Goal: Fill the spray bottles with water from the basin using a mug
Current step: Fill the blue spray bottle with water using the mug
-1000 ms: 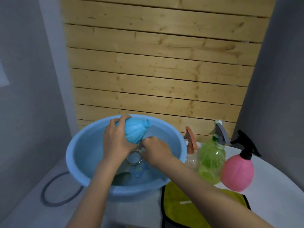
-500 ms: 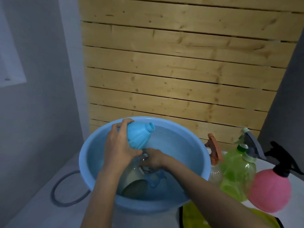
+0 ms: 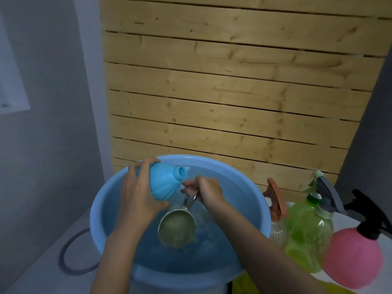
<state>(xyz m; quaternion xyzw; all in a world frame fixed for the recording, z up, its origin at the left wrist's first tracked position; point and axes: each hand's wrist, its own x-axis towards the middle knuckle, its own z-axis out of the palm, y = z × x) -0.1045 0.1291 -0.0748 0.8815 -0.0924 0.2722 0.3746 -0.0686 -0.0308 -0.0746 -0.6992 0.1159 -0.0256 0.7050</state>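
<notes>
A light blue basin (image 3: 101,211) holds water. My left hand (image 3: 137,194) grips an uncapped blue spray bottle (image 3: 164,182), tilted over the basin with its open neck pointing up and right. My right hand (image 3: 206,190) holds a metal mug (image 3: 177,229) by its ring handle; the mug hangs mouth toward me just above the water, below the bottle. To the right of the basin stand a clear bottle with an orange trigger (image 3: 275,200), a green bottle with a grey trigger (image 3: 307,230) and a pink round bottle with a black trigger (image 3: 354,255).
A wooden slat wall (image 3: 233,92) rises right behind the basin. A grey cable loop (image 3: 67,257) lies on the white surface to the left. A yellow cloth (image 3: 244,285) shows under my right forearm. Grey walls close in on both sides.
My right hand has lifted the mug out of the water toward the bottle. The view has shifted, so the basin and bottles sit further right and closer.
</notes>
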